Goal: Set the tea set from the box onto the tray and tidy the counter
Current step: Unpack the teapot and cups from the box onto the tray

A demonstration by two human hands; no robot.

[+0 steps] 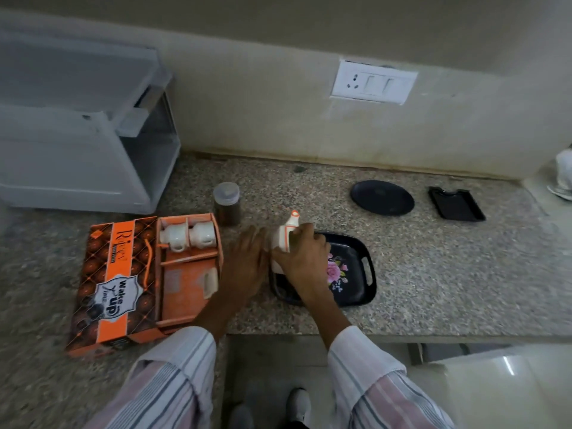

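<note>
An orange tea-set box (123, 283) lies open on the granite counter at the left. Two white cups (187, 236) sit in its far compartment, and another white piece (210, 281) lies in the near one. To its right is a black tray (356, 267) with a pink flower print. My right hand (305, 258) grips a white teapot (286, 235) with orange trim over the tray's left end. My left hand (247, 261) is flat and spread beside the teapot, between box and tray; whether it touches the pot is unclear.
A lidded jar of brown granules (227, 203) stands behind the box. A black round plate (382, 198) and a small black rectangular tray (456, 203) lie at the back right. A white plastic cabinet (77, 125) fills the left. The counter's front edge runs below the tray.
</note>
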